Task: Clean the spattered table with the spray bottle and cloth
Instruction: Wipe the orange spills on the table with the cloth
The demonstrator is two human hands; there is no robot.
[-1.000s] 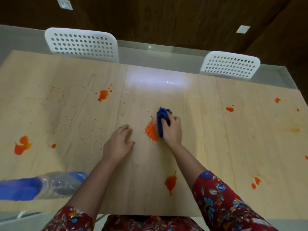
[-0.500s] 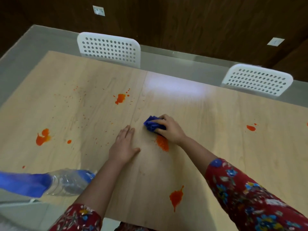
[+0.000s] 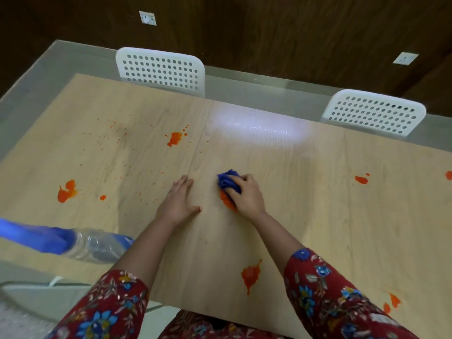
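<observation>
A light wooden table (image 3: 305,192) carries several orange spatters. My right hand (image 3: 248,194) grips a crumpled blue cloth (image 3: 227,181) and presses it onto an orange stain (image 3: 226,201) near the table's middle. My left hand (image 3: 178,200) lies flat on the wood just left of it, fingers straight. A clear spray bottle (image 3: 90,245) with a blue head lies on its side at the near left edge. Other orange blots sit at the far middle (image 3: 175,139), the left (image 3: 66,190), the near edge (image 3: 250,275) and the right (image 3: 362,179).
Two white perforated chairs (image 3: 160,69) (image 3: 373,113) stand against the table's far side. Behind them is a dark wood wall. The table's near edge runs just in front of my body, and its left corner lies beside the bottle.
My right hand has rubbed the cloth across the central orange stain, first to its far side, now back over it. My left hand has stayed flat. The view has shifted left.
</observation>
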